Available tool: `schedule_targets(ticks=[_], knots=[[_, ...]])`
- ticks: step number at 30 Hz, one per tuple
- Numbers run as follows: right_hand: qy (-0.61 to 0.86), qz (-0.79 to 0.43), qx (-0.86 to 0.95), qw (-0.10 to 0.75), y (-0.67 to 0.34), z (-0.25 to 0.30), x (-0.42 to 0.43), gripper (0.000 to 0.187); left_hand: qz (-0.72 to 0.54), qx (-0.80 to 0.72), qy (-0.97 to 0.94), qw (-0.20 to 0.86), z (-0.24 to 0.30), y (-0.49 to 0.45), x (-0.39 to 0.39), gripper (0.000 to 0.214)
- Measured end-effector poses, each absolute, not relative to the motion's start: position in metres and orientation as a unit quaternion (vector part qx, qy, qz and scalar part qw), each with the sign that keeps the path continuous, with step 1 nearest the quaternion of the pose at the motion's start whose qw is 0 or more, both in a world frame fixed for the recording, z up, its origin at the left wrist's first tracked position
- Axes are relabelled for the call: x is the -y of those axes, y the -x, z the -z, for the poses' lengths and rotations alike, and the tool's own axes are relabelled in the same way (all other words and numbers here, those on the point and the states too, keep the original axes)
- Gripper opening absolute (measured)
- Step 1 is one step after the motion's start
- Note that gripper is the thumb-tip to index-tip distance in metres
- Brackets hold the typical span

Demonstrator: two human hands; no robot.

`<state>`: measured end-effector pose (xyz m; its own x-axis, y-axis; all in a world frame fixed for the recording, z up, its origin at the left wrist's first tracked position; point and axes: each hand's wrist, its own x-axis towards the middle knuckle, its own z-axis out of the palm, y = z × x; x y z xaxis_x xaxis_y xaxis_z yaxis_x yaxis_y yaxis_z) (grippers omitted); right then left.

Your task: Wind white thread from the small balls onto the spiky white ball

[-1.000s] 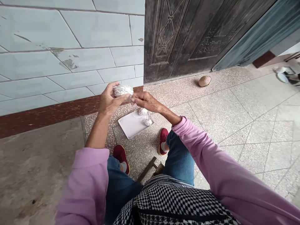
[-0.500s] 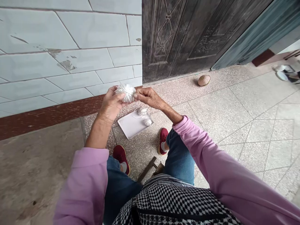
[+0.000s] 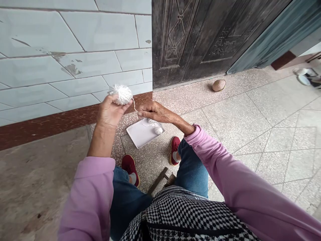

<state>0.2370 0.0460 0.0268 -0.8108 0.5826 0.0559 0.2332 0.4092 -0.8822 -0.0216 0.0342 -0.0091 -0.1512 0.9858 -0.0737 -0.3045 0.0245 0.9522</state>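
Note:
My left hand is raised and closed on a fluffy white ball of thread, held at its fingertips. A thin strand runs from the ball down to my right hand, which pinches it with fingers pressed together. Below my right hand a white rectangular tray lies on the speckled floor. On the tray rests a small white thread ball; another is mostly hidden behind my right hand.
A tiled wall with a red-brown base band stands at the left, a dark carved door behind. A round brown object lies by the door. My red shoes and a wooden stool edge are below.
My left hand moved the white ball up and to the left, away from my right hand. A strand now stretches between them. My right hand dropped slightly.

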Motion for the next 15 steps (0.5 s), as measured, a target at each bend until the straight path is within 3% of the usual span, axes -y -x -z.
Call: schedule_targets(ticks=[3, 5, 7, 10, 12, 15], knots=[[0.291, -0.413, 0.86, 0.08, -0.242, -0.018, -0.049, 0.046, -0.606, -0.464, -0.356, 0.54, 0.006, 0.034, -0.033, 0.078], [0.353, -0.345, 0.869, 0.043, -0.247, -0.011, -0.052, 0.034, -0.603, -0.459, -0.367, 0.54, 0.003, 0.035, -0.03, 0.078], [0.393, -0.313, 0.862, 0.072, -0.251, -0.006, -0.059, 0.016, -0.595, -0.458, -0.374, 0.545, -0.001, 0.029, -0.024, 0.077], [0.383, -0.354, 0.833, 0.181, -0.249, 0.0, -0.07, 0.04, -0.585, -0.461, -0.377, 0.551, -0.008, 0.015, -0.015, 0.072], [0.347, -0.422, 0.801, 0.244, -0.242, 0.005, -0.076, 0.043, -0.577, -0.46, -0.385, 0.555, -0.013, 0.005, -0.011, 0.066], [0.297, -0.492, 0.77, 0.277, -0.226, 0.016, -0.076, 0.021, -0.576, -0.451, -0.383, 0.564, -0.019, -0.005, -0.007, 0.066]])
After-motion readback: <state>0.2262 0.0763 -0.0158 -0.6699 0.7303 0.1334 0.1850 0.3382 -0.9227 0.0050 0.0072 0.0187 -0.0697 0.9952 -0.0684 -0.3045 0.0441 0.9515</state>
